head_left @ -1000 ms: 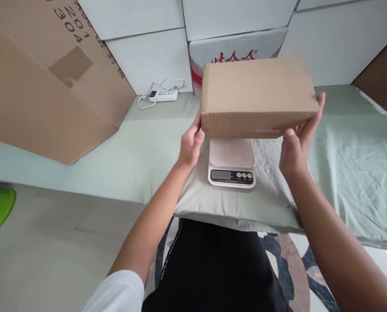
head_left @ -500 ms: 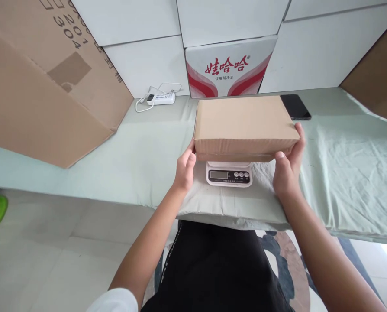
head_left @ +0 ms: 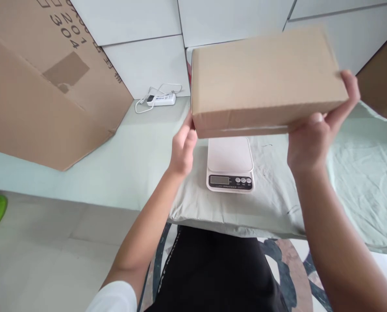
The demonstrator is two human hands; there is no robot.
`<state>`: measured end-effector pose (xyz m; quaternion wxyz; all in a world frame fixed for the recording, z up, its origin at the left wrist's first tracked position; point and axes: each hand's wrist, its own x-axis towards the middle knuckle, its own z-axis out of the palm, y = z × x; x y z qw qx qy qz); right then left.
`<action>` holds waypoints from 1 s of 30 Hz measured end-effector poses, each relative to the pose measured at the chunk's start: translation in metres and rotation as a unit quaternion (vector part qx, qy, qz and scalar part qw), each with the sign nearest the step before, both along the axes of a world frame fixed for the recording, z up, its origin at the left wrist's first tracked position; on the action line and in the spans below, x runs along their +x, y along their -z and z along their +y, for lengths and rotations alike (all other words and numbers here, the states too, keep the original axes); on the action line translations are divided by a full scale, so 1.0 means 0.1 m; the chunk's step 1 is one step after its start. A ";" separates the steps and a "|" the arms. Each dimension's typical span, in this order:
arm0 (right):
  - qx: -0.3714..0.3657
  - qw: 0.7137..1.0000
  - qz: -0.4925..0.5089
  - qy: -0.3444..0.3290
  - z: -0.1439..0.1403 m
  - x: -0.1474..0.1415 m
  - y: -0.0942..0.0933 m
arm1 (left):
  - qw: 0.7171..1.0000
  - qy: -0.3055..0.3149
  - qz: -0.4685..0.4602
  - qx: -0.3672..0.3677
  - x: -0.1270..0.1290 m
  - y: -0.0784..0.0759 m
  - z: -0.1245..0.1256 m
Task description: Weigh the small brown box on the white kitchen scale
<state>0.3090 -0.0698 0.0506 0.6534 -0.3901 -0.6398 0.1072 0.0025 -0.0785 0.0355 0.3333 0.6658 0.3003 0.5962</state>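
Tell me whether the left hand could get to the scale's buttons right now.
Probably yes. The left hand sits just left of the scale, with only bare cloth between. The cardboard box is held above, leaving the buttons uncovered, though that hand would have to let go.

A white power strip [head_left: 162,99] (cord coiled) beside a big cardboard sheet [head_left: 40,82].

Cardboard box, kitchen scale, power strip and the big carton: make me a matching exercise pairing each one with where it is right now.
Things:
1. cardboard box
2. kitchen scale
3. power strip
4. big carton

Places:
A. by the back wall, cord looped beside it
B. leaning at the left of the table
C. held in the air between the left hand and right hand
D. on the green cloth, platform bare

Pairs: 1-C, 2-D, 3-A, 4-B
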 end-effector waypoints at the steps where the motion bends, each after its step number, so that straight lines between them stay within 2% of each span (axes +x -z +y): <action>1: 0.006 1.000 -0.008 0.007 0.13 -0.02 -0.05 | 1.000 -0.001 -0.002 -0.001 0.02 -0.02 0.18; 3: 0.007 1.000 -0.010 -0.003 0.40 -0.07 -0.02 | 1.000 -0.001 -0.014 -0.013 0.07 0.03 0.54; 5: -0.005 0.998 0.031 -0.052 0.63 -0.11 0.15 | 0.999 -0.005 -0.026 -0.039 0.13 0.18 0.82; 6: -0.033 0.996 0.047 -0.069 0.72 -0.13 0.27 | 0.998 -0.008 -0.030 -0.060 0.16 0.28 0.92; 9: -0.091 0.990 0.068 -0.080 0.90 -0.12 0.64 | 0.991 -0.019 -0.042 -0.122 0.20 0.55 1.07; 12: -0.131 0.986 0.063 -0.086 0.96 -0.07 0.83 | 0.984 -0.029 -0.064 -0.165 0.20 0.70 1.10; 17: -0.147 0.985 0.079 -0.049 1.01 -0.08 0.86 | 0.982 -0.035 -0.056 -0.177 0.23 0.71 1.09; 23: -0.149 0.986 0.065 -0.037 1.09 -0.03 0.93 | 0.982 -0.022 -0.039 -0.182 0.23 0.68 1.06; 26: -0.166 0.983 0.062 -0.051 1.11 0.06 1.01 | 0.984 -0.066 -0.033 -0.164 0.03 0.60 1.11; 30: -0.199 0.969 0.137 -0.050 1.10 0.17 1.10 | 0.976 -0.159 -0.083 -0.120 -0.38 0.47 1.14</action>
